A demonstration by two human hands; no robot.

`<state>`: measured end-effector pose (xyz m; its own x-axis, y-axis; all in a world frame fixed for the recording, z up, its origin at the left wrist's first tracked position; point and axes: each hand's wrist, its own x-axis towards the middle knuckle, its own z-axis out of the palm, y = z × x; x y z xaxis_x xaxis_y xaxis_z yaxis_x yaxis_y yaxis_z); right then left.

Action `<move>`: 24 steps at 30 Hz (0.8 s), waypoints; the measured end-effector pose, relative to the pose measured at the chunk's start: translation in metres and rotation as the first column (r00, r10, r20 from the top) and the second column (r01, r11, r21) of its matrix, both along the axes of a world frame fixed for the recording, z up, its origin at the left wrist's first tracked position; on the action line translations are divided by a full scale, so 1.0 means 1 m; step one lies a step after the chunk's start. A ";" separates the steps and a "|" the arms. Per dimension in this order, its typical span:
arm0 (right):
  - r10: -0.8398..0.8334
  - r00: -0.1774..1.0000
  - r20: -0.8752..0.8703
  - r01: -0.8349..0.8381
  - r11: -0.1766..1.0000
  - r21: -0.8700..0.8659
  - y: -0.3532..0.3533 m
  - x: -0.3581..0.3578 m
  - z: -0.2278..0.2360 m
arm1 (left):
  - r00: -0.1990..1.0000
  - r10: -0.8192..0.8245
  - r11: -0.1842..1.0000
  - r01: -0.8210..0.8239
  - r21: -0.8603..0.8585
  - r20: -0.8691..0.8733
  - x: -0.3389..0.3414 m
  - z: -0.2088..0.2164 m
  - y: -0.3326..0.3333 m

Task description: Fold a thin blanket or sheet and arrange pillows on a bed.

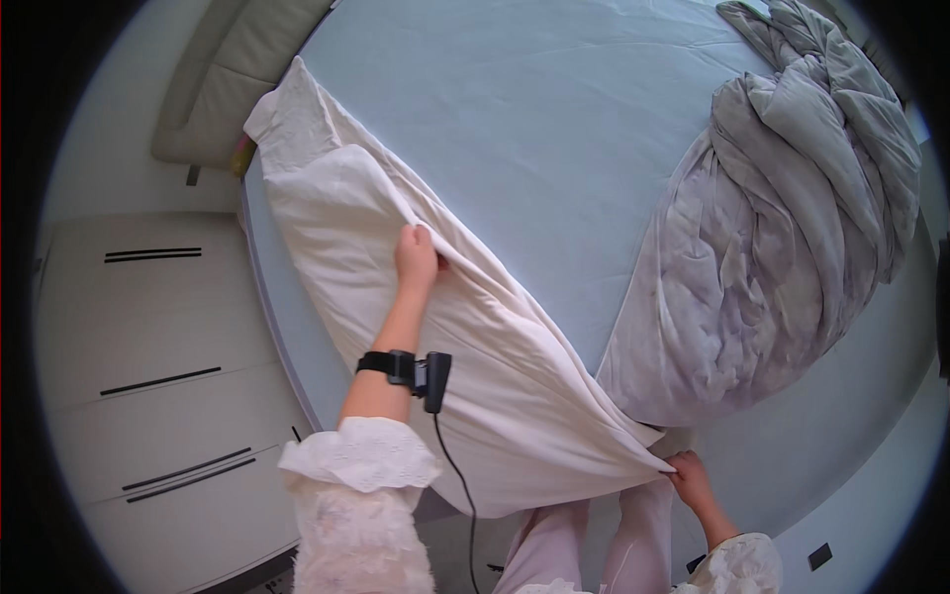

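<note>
A cream-white cloth (495, 396), perhaps a sheet or thin blanket, stretches slantwise over the near left part of the bed. My left hand (418, 257) is closed on its upper edge, about midway along, and the fabric folds around the fingers. At the near corner of the same cloth, my right hand (690, 477) pinches the tip and pulls it taut. The cloth's far end lies by the headboard, loosely crumpled. Beneath it is the light blue bed sheet (515, 129).
A bunched grey duvet (762, 238) lies on the bed's right side. The padded headboard (233, 84) stands at the upper left. Beside the bed, a white drawer chest (168, 317) has dark handles. A cable (463, 485) hangs from a device strapped to my left forearm.
</note>
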<state>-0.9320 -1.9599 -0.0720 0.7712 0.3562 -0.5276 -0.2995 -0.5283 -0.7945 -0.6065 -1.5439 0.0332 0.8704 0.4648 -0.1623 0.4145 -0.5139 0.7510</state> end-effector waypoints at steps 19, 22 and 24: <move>-0.267 0.964 -0.002 0.267 0.963 0.042 0.109 0.160 0.095 | 0.665 0.572 0.545 -0.745 -0.384 -0.479 -0.320 -0.045 0.163; -0.169 0.985 0.030 0.171 0.981 -0.096 0.153 0.198 0.074 | 0.713 0.550 0.470 -0.695 -0.544 -0.436 -0.334 -0.050 0.140; -0.110 0.991 -0.073 0.094 0.976 -0.199 0.182 0.207 0.072 | 0.769 0.445 0.519 -0.640 -0.567 -0.460 -0.336 -0.050 0.119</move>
